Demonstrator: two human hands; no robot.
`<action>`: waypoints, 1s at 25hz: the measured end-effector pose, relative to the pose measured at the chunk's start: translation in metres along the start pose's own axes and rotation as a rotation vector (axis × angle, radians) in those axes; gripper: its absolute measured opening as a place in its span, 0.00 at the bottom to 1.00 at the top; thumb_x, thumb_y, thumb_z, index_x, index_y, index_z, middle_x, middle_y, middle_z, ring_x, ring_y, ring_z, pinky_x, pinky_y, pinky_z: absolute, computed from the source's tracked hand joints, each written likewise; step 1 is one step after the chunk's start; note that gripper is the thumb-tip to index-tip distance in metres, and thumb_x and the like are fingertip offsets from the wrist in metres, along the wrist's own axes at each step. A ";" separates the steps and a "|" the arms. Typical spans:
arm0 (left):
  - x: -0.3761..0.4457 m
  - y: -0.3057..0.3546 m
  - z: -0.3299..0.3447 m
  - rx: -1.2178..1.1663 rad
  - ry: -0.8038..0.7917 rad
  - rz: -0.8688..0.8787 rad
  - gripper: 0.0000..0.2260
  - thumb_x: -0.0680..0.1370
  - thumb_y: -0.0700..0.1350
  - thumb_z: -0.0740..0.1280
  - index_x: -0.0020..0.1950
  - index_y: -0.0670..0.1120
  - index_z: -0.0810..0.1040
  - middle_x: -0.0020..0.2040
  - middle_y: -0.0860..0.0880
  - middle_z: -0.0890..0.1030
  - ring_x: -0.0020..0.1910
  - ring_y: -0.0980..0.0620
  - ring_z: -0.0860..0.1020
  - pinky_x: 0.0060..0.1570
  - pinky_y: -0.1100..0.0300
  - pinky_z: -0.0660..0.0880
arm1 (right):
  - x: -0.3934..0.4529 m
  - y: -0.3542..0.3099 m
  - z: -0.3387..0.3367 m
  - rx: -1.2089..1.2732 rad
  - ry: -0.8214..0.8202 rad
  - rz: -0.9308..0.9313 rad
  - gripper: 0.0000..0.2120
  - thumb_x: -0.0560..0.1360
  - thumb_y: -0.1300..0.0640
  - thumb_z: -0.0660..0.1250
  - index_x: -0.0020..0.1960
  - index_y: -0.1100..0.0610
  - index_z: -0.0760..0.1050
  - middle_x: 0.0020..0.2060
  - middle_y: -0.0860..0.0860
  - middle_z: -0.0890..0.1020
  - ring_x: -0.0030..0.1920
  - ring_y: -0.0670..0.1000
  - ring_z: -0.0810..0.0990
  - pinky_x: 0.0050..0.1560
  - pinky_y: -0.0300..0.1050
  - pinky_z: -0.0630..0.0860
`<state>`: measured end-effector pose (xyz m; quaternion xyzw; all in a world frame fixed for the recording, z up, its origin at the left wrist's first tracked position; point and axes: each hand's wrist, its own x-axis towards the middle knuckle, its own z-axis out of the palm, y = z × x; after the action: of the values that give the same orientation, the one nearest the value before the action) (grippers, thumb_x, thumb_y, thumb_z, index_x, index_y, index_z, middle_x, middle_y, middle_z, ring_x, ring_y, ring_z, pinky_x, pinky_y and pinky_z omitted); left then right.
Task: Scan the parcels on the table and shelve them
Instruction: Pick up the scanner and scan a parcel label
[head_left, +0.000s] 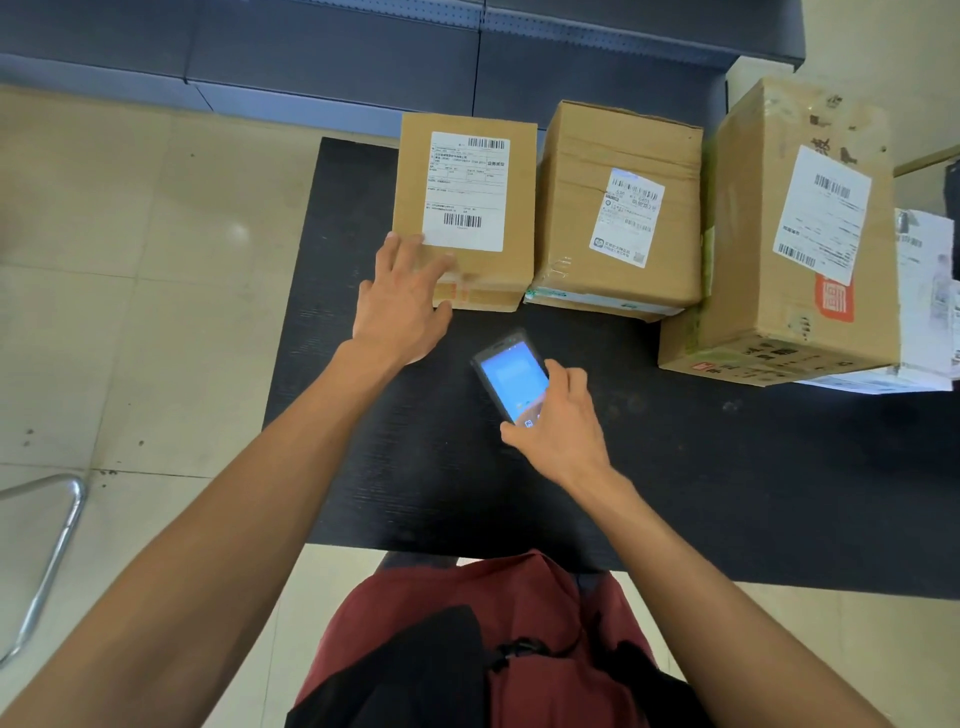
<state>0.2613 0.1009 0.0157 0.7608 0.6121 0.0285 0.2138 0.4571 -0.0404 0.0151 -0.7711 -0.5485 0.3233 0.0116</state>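
Left hand (402, 301) spread flat, fingertips resting on nearest parcel (465, 210) | right hand (558, 421) grips lit scanner (511, 376) just below it | two more parcels (618, 208) rightward on table (415, 467)

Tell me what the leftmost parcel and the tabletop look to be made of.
Leftmost parcel: brown cardboard, matte, with a white paper label and tape along its near edge. Tabletop: black, matte, finely ridged surface, perhaps textured laminate or a rubber mat; the picture does not settle which.
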 end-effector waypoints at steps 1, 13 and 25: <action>-0.001 0.000 0.000 -0.008 0.015 0.002 0.22 0.79 0.48 0.68 0.74 0.54 0.70 0.80 0.46 0.60 0.81 0.40 0.51 0.63 0.28 0.71 | -0.001 0.007 0.013 -0.009 0.005 0.000 0.48 0.68 0.45 0.76 0.78 0.56 0.55 0.67 0.53 0.64 0.65 0.54 0.69 0.58 0.53 0.76; 0.000 -0.001 0.013 -0.068 0.118 -0.026 0.21 0.79 0.47 0.67 0.73 0.53 0.73 0.78 0.45 0.64 0.80 0.41 0.53 0.68 0.30 0.66 | 0.002 0.029 0.089 -0.005 0.059 0.018 0.46 0.68 0.46 0.78 0.78 0.57 0.59 0.69 0.54 0.67 0.68 0.55 0.67 0.66 0.54 0.68; 0.016 -0.015 0.006 -0.289 0.177 -0.087 0.30 0.77 0.44 0.70 0.78 0.52 0.66 0.82 0.44 0.56 0.79 0.38 0.57 0.73 0.36 0.64 | 0.086 -0.035 -0.021 0.214 0.324 -0.316 0.34 0.78 0.56 0.69 0.79 0.54 0.57 0.77 0.51 0.61 0.77 0.49 0.59 0.71 0.39 0.58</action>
<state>0.2538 0.1166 0.0012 0.6895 0.6503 0.1739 0.2671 0.4548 0.0547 0.0032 -0.7118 -0.6158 0.2458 0.2315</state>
